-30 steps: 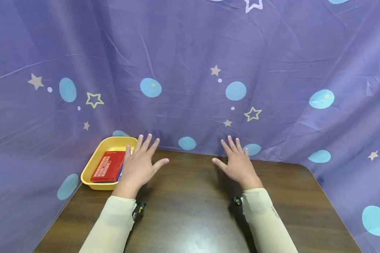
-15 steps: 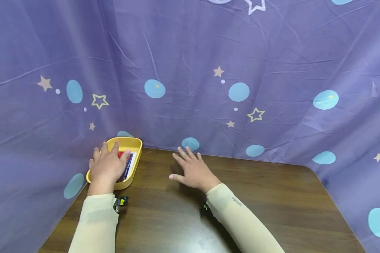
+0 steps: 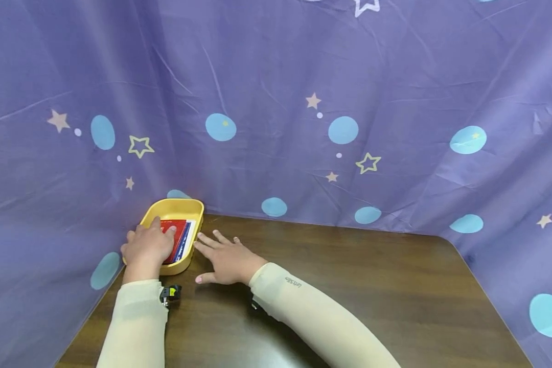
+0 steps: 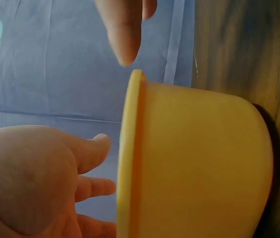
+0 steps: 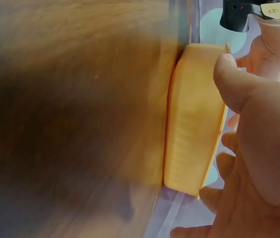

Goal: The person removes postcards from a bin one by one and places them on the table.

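A yellow basket (image 3: 177, 205) stands at the table's back left corner, holding a red booklet (image 3: 178, 228) with blue and white ones showing along its right side. My left hand (image 3: 147, 249) is over the basket's left part, fingers spread and slightly bent, its fingertips partly hidden; in the left wrist view the hand (image 4: 30, 178) is beside the basket rim (image 4: 130, 148). Just right of the basket is my right hand (image 3: 230, 261), fingers extended toward its wall. The right wrist view shows that hand (image 5: 268, 134) near the basket's side (image 5: 194, 119); contact cannot be told.
A brown wooden table (image 3: 349, 286) extends to the right and front. Behind and on both sides hangs a purple curtain (image 3: 276, 66) with stars and blue dots, close to the basket's left and back.
Both hands have moved left: my left hand from the basket's right side to over its left part, lowering lately, and my right hand from mid-table to beside the basket.
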